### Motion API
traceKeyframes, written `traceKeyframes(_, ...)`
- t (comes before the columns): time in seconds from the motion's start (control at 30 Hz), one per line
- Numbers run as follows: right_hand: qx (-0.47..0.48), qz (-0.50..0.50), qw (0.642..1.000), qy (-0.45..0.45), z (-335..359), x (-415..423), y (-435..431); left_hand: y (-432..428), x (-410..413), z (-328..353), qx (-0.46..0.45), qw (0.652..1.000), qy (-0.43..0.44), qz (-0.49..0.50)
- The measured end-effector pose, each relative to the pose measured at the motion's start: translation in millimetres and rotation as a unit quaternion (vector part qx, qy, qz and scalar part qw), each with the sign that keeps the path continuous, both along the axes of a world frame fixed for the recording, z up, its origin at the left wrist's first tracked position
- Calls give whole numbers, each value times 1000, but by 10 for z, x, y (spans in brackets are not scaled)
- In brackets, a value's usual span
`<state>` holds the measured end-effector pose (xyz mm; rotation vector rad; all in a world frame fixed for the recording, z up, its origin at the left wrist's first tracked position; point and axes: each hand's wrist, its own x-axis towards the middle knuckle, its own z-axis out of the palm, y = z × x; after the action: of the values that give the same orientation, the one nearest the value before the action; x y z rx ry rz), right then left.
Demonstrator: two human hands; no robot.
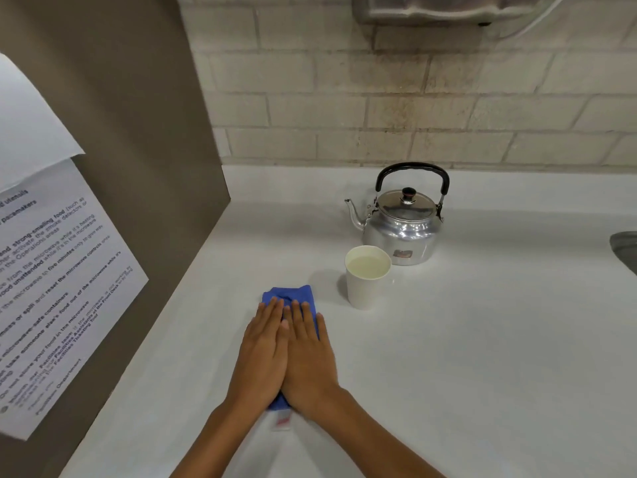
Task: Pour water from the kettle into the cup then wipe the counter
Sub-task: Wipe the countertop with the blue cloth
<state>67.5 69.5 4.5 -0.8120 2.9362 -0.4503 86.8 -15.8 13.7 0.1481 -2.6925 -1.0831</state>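
Note:
A blue cloth (287, 294) lies flat on the white counter (465, 339). My left hand (263, 350) and my right hand (308, 353) press down on it side by side, fingers straight and together, covering most of it. A white tag sticks out of the cloth by my wrists. A white paper cup (366, 277) filled with water stands upright just right of the cloth. Behind the cup sits a shiny metal kettle (403, 225) with a black handle, lid on, spout pointing left.
A brown panel (144, 167) with a printed notice (51, 277) walls off the counter's left side. A brick wall (413, 98) runs along the back. A sink edge (625, 248) shows at the far right. A metal fixture (431, 8) hangs overhead.

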Motion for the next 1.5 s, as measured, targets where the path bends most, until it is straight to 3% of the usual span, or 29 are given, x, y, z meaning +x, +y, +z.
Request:
traceKeyframes(0.13,-94,-15,995,-12,23,45,468,107,-97,-98,26,998,-58,0)
traceKeyframes(0.33,-59,-122,990,40,-117,-42,1249,183,-151,-289,-229,968,-107,1)
traceKeyframes(0.47,-8,-198,979,44,-149,-302,1563,201,-173,-317,-288,952,-106,-2)
traceKeyframes(0.93,30,-231,972,12,-297,-506,1646,-53,-1074,-360,-255,962,-95,-28)
traceKeyframes(1.5,21,-230,973,0,-279,-501,1631,-265,-2399,-270,-291,952,-77,-54)
